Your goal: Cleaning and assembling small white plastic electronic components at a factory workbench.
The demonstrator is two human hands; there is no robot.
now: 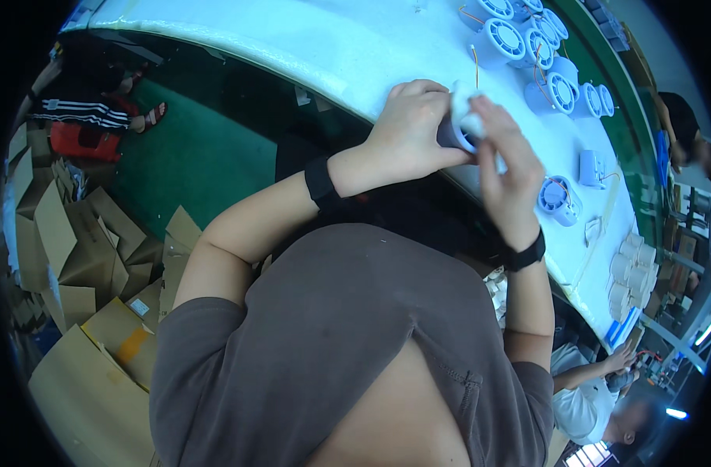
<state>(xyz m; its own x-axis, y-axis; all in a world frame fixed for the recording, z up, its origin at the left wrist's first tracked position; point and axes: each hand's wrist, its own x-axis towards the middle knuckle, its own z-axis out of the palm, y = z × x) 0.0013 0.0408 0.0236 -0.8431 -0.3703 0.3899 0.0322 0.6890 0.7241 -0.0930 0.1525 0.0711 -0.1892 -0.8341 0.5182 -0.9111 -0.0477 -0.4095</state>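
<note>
At the table's near edge, my left hand (pixel 410 128) is wrapped round a white round housing (pixel 451 135), with the thumb along its near side. It resembles the small fan units on the table, but its face is mostly covered. My right hand (pixel 512 167), slightly blurred, presses a crumpled white cloth or wipe (pixel 466 103) against the housing's rim between thumb and fingers. An orange wire (pixel 476 58) rises just beyond the cloth. To the right of my right hand, a white fan unit (pixel 556 194) shows its dark-bladed grille, and another unit (pixel 592 168) lies nearby.
Several white fan units (pixel 502 40) with thin wires are grouped at the table's far right. White cylinders (pixel 634 268) are stacked at its right end, near a small crumpled wrapper (pixel 594 231). Opened cardboard boxes (pixel 98 342) fill the left floor. Another person (pixel 593 397) works at lower right.
</note>
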